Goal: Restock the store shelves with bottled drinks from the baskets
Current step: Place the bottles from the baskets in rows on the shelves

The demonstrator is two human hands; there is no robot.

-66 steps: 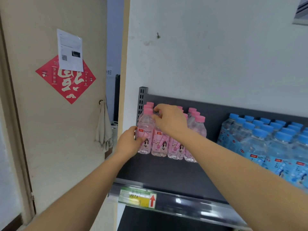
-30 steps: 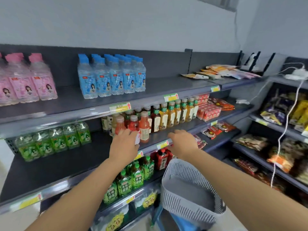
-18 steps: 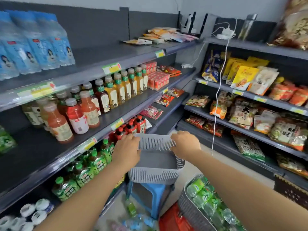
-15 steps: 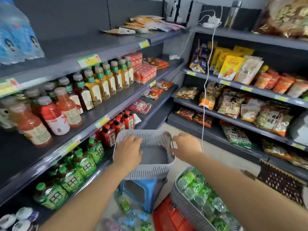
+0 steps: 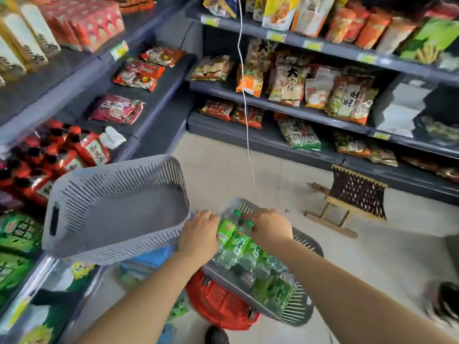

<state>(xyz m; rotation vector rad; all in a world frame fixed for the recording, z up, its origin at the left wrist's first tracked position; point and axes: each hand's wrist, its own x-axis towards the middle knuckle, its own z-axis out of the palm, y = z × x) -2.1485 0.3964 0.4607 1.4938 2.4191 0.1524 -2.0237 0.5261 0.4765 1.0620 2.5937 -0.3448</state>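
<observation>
An empty grey slotted basket (image 5: 111, 207) rests tilted on a blue stool (image 5: 151, 259) by the left shelves. To its right, a second grey basket (image 5: 298, 316) is full of green-labelled bottled drinks (image 5: 263, 276). Both my hands are down inside its far end. My left hand (image 5: 200, 235) is curled against one raised green bottle (image 5: 226, 232). My right hand (image 5: 270, 228) is curled on the bottle beside it (image 5: 239, 244). My fingertips are hidden behind the hands.
The full basket sits on a red basket (image 5: 218, 306). Left shelves hold red-labelled bottles (image 5: 49, 155) and green bottles (image 5: 15, 234). Snack shelves (image 5: 285, 108) fill the right wall. A white cable (image 5: 246, 108) hangs down and a low wooden stool (image 5: 347, 202) stands on the floor.
The view swung from the pink bottles on the top shelf right and down to the floor. My hands left the empty basket's rim and dropped into the full basket, onto the green bottles.
</observation>
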